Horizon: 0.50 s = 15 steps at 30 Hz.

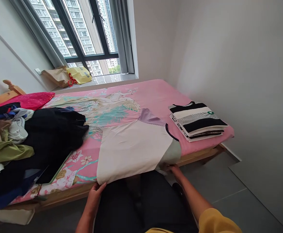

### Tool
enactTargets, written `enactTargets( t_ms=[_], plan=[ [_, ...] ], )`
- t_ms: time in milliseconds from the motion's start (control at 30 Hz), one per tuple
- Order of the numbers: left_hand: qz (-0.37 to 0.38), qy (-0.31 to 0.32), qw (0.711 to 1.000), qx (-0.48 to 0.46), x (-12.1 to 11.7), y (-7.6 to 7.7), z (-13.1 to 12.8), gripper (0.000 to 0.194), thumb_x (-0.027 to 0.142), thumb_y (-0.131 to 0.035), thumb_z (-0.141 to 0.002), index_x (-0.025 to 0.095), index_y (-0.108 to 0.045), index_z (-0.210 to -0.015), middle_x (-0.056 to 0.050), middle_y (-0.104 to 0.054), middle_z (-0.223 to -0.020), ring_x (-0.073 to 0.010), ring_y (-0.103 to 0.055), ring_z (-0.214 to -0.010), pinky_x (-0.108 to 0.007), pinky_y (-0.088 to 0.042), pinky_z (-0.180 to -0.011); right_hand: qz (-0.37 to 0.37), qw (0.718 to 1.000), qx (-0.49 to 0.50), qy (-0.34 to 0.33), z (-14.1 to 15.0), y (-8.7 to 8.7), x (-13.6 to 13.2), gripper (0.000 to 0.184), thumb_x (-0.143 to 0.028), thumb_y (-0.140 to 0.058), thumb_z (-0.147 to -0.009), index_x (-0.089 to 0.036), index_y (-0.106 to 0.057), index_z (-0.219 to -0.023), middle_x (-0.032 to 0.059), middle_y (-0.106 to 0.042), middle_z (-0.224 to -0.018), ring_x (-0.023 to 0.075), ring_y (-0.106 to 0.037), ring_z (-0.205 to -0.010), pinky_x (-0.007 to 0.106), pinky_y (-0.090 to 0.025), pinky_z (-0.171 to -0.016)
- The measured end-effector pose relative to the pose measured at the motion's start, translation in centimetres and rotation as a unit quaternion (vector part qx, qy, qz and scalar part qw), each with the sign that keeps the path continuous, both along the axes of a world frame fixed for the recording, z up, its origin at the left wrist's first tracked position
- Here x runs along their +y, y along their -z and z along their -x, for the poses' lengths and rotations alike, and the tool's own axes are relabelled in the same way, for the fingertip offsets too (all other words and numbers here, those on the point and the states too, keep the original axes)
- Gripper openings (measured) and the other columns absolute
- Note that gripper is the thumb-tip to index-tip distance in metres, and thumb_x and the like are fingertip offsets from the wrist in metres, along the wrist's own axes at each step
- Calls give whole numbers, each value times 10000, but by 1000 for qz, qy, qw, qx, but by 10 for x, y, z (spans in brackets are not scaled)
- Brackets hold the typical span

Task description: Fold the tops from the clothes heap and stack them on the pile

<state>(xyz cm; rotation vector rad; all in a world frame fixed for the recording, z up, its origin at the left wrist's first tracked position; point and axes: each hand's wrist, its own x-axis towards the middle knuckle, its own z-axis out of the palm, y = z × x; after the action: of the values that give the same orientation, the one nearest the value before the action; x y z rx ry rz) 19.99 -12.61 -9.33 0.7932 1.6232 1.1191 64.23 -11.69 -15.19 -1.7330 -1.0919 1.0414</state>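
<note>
A cream T-shirt [131,149] lies spread sideways over the near edge of the bed, its dark-trimmed neckline to the right. One sleeve is lilac and points away from me; the other, grey-green, hangs at the near side. My left hand [95,197] pinches the hem corner at the shirt's lower left. Below the grey-green sleeve, my right hand [174,171] grips the near edge of the fabric, with its fingertips partly hidden by the cloth.
Folded striped shirts [197,119] form a stack at the bed's right end. Heaped clothes [56,132] cover the left side, beside a dark flat tablet-like object [53,170]. A pink flowered sheet [153,90] covers the bed. Bags [79,75] stand on the windowsill.
</note>
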Motion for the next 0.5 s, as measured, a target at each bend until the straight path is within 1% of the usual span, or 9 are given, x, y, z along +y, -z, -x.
enactTargets(
  t_ms=[67,167,233,300,367,400,500],
  plan=[
    [11,8,999,-29,1,-2,3,533,384,-797,-520,146,-633,-969,-82,-716,-940,-298,-620,-1037,-424,-449,-979,9,999,27,17,-6,-1,-8,402,-425,-507,-599,-138,-663,-833,83,-690,-789,261,-633,-799,358,-486,-693],
    [23,35,997,-63,-3,-6,7,553,405,-796,-544,151,-626,-1005,-86,-714,-964,-286,-630,-1016,-422,-439,-978,14,998,46,46,-18,-9,-26,392,-444,-514,-575,-137,-658,-774,89,-682,-758,269,-619,-786,348,-476,-703],
    [40,72,994,-78,-6,-9,9,543,423,-784,-569,168,-635,-1025,-74,-711,-990,-272,-631,-1010,-397,-440,-968,6,997,53,56,-27,-19,-39,393,-453,-505,-596,-144,-660,-784,84,-682,-784,263,-609,-802,332,-472,-709],
    [67,109,990,-66,-8,-13,11,505,458,-770,-575,164,-669,-973,-72,-717,-959,-271,-633,-990,-371,-452,-937,-1,997,63,52,-33,-32,-49,391,-451,-509,-639,-158,-667,-843,68,-686,-847,251,-602,-841,312,-468,-726],
    [90,129,987,-27,-10,-17,12,459,502,-756,-572,150,-701,-861,-76,-722,-883,-277,-630,-963,-350,-466,-887,20,997,75,32,-37,-48,-55,376,-458,-530,-675,-172,-669,-875,53,-687,-869,237,-602,-845,297,-469,-722],
    [97,135,986,-14,-12,-19,13,444,517,-747,-575,149,-706,-821,-74,-720,-854,-274,-626,-952,-338,-470,-863,44,995,85,11,-38,-56,-56,366,-468,-542,-687,-174,-669,-865,49,-688,-847,230,-605,-818,292,-470,-703],
    [105,141,984,-30,-16,-31,14,403,511,-736,-595,159,-707,-788,-51,-705,-805,-227,-617,-864,-294,-479,-778,130,980,134,-77,-42,-81,-53,365,-515,-560,-722,-169,-660,-780,41,-670,-712,196,-599,-659,277,-462,-594]
  ],
)
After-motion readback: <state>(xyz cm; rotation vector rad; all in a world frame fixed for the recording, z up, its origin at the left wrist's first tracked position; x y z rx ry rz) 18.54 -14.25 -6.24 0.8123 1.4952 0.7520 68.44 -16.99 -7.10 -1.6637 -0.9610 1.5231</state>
